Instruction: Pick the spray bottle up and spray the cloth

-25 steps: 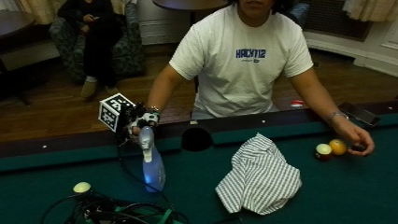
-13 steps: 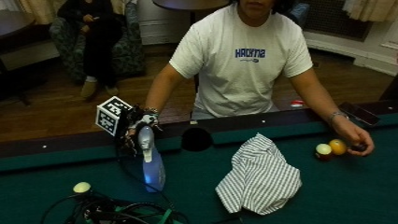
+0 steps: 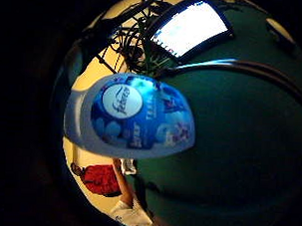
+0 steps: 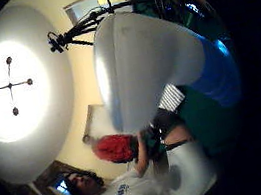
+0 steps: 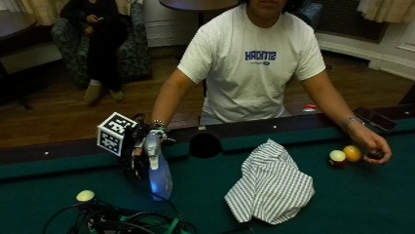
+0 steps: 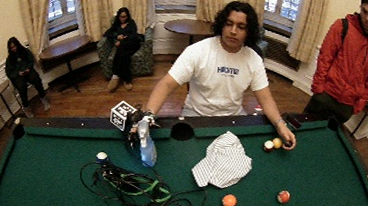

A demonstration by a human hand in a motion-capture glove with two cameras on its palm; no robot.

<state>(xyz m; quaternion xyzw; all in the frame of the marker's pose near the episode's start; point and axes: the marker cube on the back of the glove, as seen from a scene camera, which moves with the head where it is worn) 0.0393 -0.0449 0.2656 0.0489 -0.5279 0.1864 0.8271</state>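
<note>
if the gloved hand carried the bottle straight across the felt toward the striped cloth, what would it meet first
Probably nothing before the cloth itself. Between the right hand, gripping the spray bottle, and the cloth lies bare green felt, though depth is uncertain.

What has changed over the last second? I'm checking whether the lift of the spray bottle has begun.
Hardly anything. The black-gloved right hand was already gripping the top of the blue and white plastic spray bottle, and the bottle has not visibly moved on the green felt table. The striped cloth, the balls and the bare left hand stayed put.
</note>
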